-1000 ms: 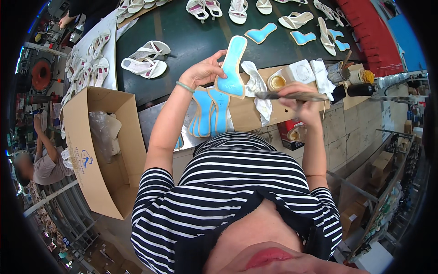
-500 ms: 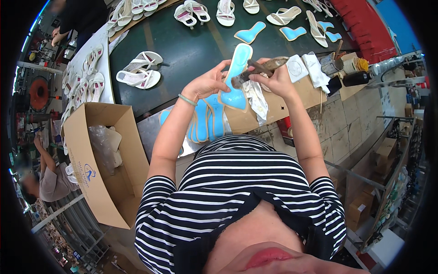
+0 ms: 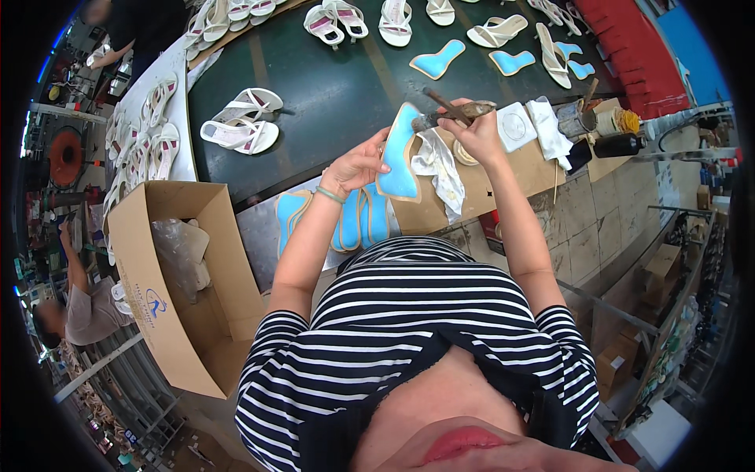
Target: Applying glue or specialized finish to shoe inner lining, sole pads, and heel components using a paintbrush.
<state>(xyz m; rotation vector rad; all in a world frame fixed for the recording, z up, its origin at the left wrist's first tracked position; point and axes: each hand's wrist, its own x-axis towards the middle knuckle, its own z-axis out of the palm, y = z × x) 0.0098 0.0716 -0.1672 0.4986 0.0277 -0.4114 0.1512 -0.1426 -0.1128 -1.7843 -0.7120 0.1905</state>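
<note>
My left hand (image 3: 358, 163) grips a shoe insole (image 3: 399, 167) with a blue face and a tan rim, held tilted over the front of the table. In my right hand (image 3: 477, 136) is a worn brush (image 3: 425, 123), its bristles at the insole's right edge near the upper end. A thin dark stick (image 3: 438, 99) is also in that hand, crossing the brush; its kind is unclear. Several more blue insoles (image 3: 366, 220) lie below my left hand. A crumpled white cloth (image 3: 439, 171) rests beside the held insole, with a small round container (image 3: 464, 154) partly hidden behind my right hand.
White sandals (image 3: 245, 135) and blue insoles (image 3: 437, 60) lie on the dark green surface (image 3: 314, 102). An open cardboard box (image 3: 228, 291) stands at left. At right are a white square block (image 3: 516, 127), a tin (image 3: 576, 119) and a black bottle (image 3: 619, 145). Two people work at far left.
The held insole has come lower and is turned more on edge. The brush has shifted from across its middle to its upper right edge. Things on the green surface have shifted slightly rightward.
</note>
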